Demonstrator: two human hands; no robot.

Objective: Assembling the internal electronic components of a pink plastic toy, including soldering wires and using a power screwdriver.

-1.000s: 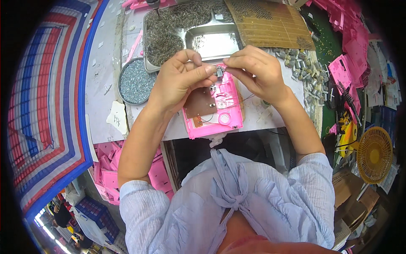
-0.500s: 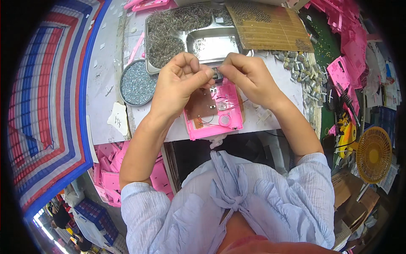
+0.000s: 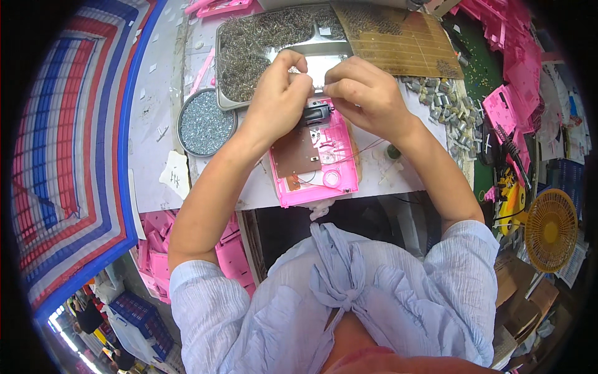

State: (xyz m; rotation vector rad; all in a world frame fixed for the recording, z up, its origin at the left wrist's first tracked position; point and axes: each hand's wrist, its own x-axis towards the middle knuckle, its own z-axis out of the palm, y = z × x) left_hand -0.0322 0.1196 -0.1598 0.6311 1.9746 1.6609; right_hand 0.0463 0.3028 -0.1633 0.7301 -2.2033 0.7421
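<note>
A pink plastic housing (image 3: 346, 140) lies on the white table in front of me, with a brown circuit board (image 3: 296, 151) and thin wires inside. At its far end sits a dark grey motor-like part (image 3: 316, 113). Just beyond that part, my left hand (image 3: 281, 95) is closed with its fingers curled and thumb pressed in. My right hand (image 3: 366, 93) pinches close beside it, fingertips nearly meeting the left ones. Something small and pale shows between the fingertips, too small to name. Both hands are over the near edge of a metal tray (image 3: 225, 100).
The metal tray holds heaps of small metal springs or screws. Left of it stands a round dish (image 3: 204, 123) of small silvery pieces. A cardboard sheet (image 3: 398, 40) and piled small metal motors (image 3: 451, 109) lie to the right. A yellow fan (image 3: 550, 230) stands at far right.
Both hands have moved slightly away from me, off the dark motor-like part, which now shows at the housing's far end. Thin wires now stretch out to the housing's right.
</note>
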